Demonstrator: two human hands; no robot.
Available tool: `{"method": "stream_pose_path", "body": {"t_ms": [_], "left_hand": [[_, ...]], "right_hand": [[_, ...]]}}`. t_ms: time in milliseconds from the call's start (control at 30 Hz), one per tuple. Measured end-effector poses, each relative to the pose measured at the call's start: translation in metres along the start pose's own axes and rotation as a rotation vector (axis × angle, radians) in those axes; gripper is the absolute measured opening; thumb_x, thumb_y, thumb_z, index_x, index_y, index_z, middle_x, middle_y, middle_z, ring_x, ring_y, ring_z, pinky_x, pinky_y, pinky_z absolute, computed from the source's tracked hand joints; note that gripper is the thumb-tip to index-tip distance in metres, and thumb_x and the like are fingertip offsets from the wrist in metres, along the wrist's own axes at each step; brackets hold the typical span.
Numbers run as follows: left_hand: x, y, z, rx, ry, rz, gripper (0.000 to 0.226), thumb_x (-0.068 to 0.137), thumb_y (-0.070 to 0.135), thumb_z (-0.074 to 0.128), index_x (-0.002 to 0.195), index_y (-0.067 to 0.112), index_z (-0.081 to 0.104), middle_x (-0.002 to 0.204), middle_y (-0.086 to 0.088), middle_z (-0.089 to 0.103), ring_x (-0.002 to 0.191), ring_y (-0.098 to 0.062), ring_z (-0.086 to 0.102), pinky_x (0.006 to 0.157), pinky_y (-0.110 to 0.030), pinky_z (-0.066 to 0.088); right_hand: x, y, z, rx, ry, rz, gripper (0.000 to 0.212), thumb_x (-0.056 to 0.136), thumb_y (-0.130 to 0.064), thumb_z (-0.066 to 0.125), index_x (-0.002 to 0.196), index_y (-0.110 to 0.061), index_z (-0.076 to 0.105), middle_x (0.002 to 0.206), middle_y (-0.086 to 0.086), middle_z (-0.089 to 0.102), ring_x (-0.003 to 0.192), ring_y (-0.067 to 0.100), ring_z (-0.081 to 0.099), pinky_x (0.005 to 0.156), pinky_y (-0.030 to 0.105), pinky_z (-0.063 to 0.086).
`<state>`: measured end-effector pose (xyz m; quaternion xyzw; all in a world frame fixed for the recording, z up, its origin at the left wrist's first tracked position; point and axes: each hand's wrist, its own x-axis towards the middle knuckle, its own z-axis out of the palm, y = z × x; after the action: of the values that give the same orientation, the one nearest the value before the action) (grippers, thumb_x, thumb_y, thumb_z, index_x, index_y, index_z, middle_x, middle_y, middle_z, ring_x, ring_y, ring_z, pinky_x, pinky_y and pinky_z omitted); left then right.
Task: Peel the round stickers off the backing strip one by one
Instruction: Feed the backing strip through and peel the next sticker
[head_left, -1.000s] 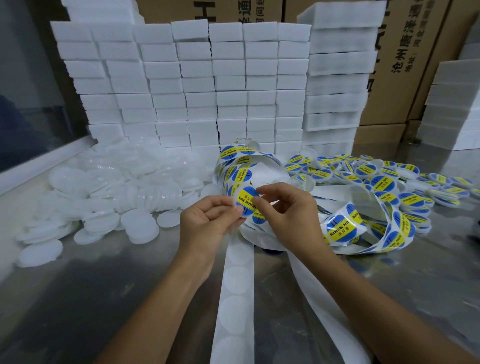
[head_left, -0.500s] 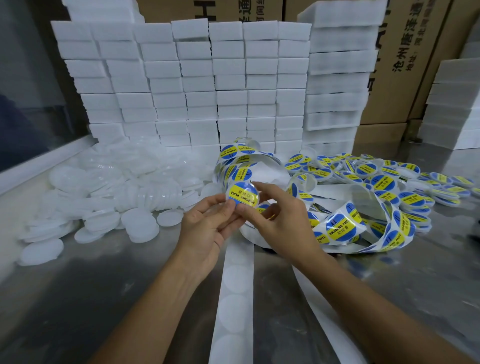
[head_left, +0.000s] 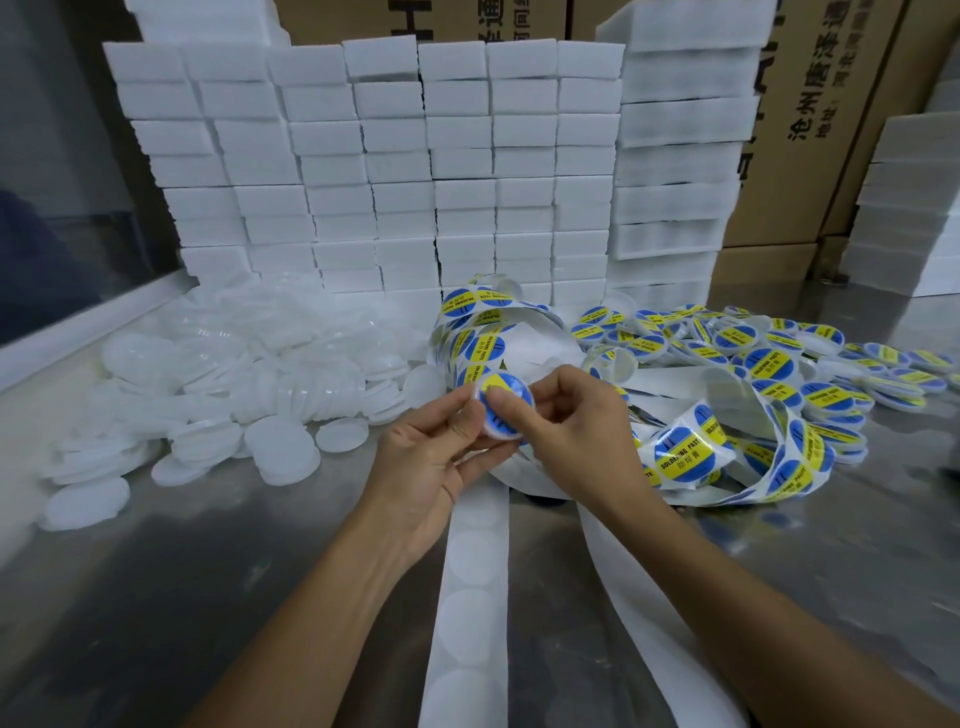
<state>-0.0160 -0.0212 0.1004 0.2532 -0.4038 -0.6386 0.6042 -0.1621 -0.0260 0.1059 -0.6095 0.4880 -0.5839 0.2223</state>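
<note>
A round white lid (head_left: 503, 432) carries a blue and yellow round sticker (head_left: 511, 396). My left hand (head_left: 431, 457) grips the lid from the left with thumb and fingers. My right hand (head_left: 566, 415) holds its right edge, thumb pressed on the sticker's face. A white backing strip (head_left: 470, 587), its round spots bare, runs from under my hands toward me. The part of the strip that still carries stickers (head_left: 685, 457) curls in loops to the right and behind my hands.
A heap of plain white lids (head_left: 249, 384) lies to the left on the metal table (head_left: 156, 597). Lids with stickers on them (head_left: 810, 358) are piled at the right. Stacked white foam blocks (head_left: 395, 171) and cardboard boxes (head_left: 826, 114) wall the back.
The sticker has come off the strip and now sits on a white lid held in both hands. My right thumb has moved onto the sticker's face.
</note>
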Motion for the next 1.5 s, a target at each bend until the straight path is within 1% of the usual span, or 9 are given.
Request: {"method": "stream_pose_path", "body": {"t_ms": [167, 367, 600, 700, 933, 1033, 1133, 1300, 1500], "left_hand": [[0.002, -0.003, -0.002, 0.004, -0.027, -0.009, 0.036, 0.074, 0.015, 0.067, 0.108, 0.003, 0.07, 0.109, -0.017, 0.072, 0.095, -0.032, 0.072, 0.073, -0.036, 0.059], [0.0, -0.006, -0.002, 0.078, -0.082, -0.021, 0.036, 0.073, 0.02, 0.069, 0.107, 0.008, 0.074, 0.112, -0.017, 0.071, 0.097, -0.027, 0.071, 0.074, -0.035, 0.058], [0.003, 0.003, -0.007, 0.051, 0.071, 0.0, 0.03, 0.082, 0.02, 0.062, 0.107, 0.005, 0.07, 0.105, -0.015, 0.074, 0.093, -0.027, 0.072, 0.07, -0.035, 0.059], [0.003, 0.003, -0.007, 0.076, 0.152, 0.014, 0.02, 0.092, 0.022, 0.058, 0.099, 0.009, 0.073, 0.099, -0.015, 0.075, 0.089, -0.026, 0.073, 0.067, -0.034, 0.059], [0.002, -0.002, -0.003, 0.205, 0.239, 0.08, 0.032, 0.066, 0.028, 0.077, 0.084, 0.004, 0.066, 0.085, -0.017, 0.075, 0.075, -0.028, 0.074, 0.062, -0.036, 0.059], [0.001, -0.003, -0.003, 0.23, 0.253, 0.091, 0.034, 0.062, 0.03, 0.077, 0.085, 0.006, 0.069, 0.083, -0.015, 0.075, 0.073, -0.026, 0.074, 0.059, -0.031, 0.058], [0.002, -0.001, -0.005, 0.225, 0.292, 0.124, 0.03, 0.06, 0.03, 0.078, 0.082, 0.009, 0.072, 0.082, -0.012, 0.076, 0.071, -0.022, 0.073, 0.057, -0.029, 0.057], [0.001, 0.001, -0.007, 0.263, 0.269, 0.124, 0.036, 0.059, 0.035, 0.081, 0.084, 0.01, 0.075, 0.086, -0.015, 0.075, 0.079, -0.026, 0.074, 0.06, -0.031, 0.057], [0.0, -0.001, -0.002, 0.194, 0.174, 0.077, 0.032, 0.066, 0.027, 0.074, 0.092, 0.007, 0.074, 0.089, -0.015, 0.076, 0.078, -0.023, 0.074, 0.063, -0.03, 0.059]], "right_hand": [[0.003, 0.002, -0.003, 0.012, -0.001, -0.025, 0.039, 0.09, -0.037, 0.067, 0.072, -0.003, 0.062, 0.061, 0.009, 0.068, 0.052, 0.015, 0.064, 0.055, 0.037, 0.054], [0.002, 0.002, -0.005, -0.12, 0.079, -0.004, 0.07, 0.066, -0.072, 0.068, 0.058, -0.005, 0.051, 0.052, 0.008, 0.053, 0.047, 0.016, 0.045, 0.05, 0.033, 0.041], [0.001, 0.003, -0.003, 0.023, -0.16, -0.05, 0.012, 0.09, -0.021, 0.07, 0.092, -0.01, 0.067, 0.068, 0.005, 0.072, 0.059, 0.013, 0.068, 0.063, 0.041, 0.059], [-0.001, 0.003, -0.001, 0.009, -0.261, -0.095, 0.034, 0.083, -0.02, 0.079, 0.113, -0.023, 0.064, 0.063, -0.002, 0.066, 0.055, 0.017, 0.061, 0.062, 0.034, 0.055], [-0.003, -0.003, 0.0, 0.083, -0.226, -0.047, 0.008, 0.096, -0.02, 0.062, 0.093, -0.012, 0.062, 0.064, 0.006, 0.072, 0.051, 0.022, 0.066, 0.05, 0.026, 0.052], [0.0, 0.0, -0.003, -0.064, -0.154, -0.148, 0.01, 0.091, -0.02, 0.069, 0.099, -0.014, 0.069, 0.081, -0.001, 0.073, 0.058, 0.012, 0.065, 0.058, 0.023, 0.053], [0.0, 0.001, -0.006, -0.218, -0.188, -0.347, 0.042, 0.077, -0.023, 0.084, 0.116, -0.016, 0.069, 0.11, -0.004, 0.066, 0.083, 0.006, 0.065, 0.07, 0.012, 0.047], [-0.003, -0.002, -0.005, -0.339, -0.278, -0.446, 0.054, 0.072, -0.042, 0.084, 0.118, -0.017, 0.071, 0.111, -0.001, 0.065, 0.101, 0.013, 0.063, 0.084, 0.035, 0.053], [0.002, -0.002, -0.014, -0.287, -0.209, -0.506, 0.043, 0.073, -0.035, 0.086, 0.107, -0.012, 0.075, 0.106, 0.002, 0.071, 0.094, 0.014, 0.066, 0.08, 0.035, 0.054]]}}
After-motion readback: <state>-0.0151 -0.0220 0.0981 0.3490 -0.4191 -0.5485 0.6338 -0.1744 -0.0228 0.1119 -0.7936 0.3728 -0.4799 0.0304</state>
